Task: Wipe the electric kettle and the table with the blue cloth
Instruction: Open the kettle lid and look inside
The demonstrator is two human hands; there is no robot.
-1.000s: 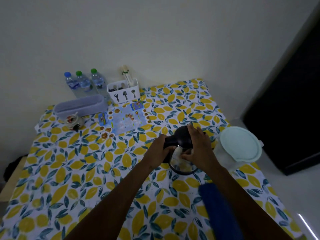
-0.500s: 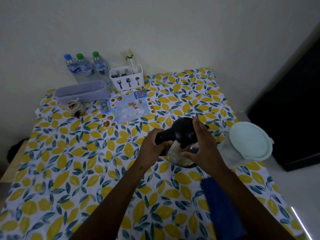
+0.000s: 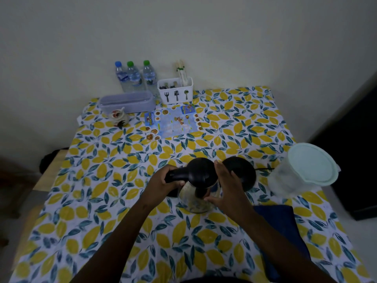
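Note:
The electric kettle (image 3: pixel 199 181) has a black lid and handle and a glass body. It is off its round black base (image 3: pixel 243 172), which shows just behind and to the right with its cord. My left hand (image 3: pixel 163 183) grips the kettle's handle. My right hand (image 3: pixel 226 187) is pressed against the kettle's right side. The blue cloth (image 3: pixel 282 227) lies on the table (image 3: pixel 98 201) under my right forearm, partly hidden by it. The table wears a lemon-patterned cover.
A clear container with a pale green lid (image 3: pixel 310 166) stands at the right edge. At the back are three water bottles (image 3: pixel 133 76), a white cutlery holder (image 3: pixel 175 92), a lavender box (image 3: pixel 126 101), a small ceramic jar (image 3: pixel 119 117) and a blue menu card (image 3: pixel 173 123).
The kettle has come off its base and moved left and toward me; the black base is now uncovered. Both hands stay on the kettle. The camera has tilted up and back.

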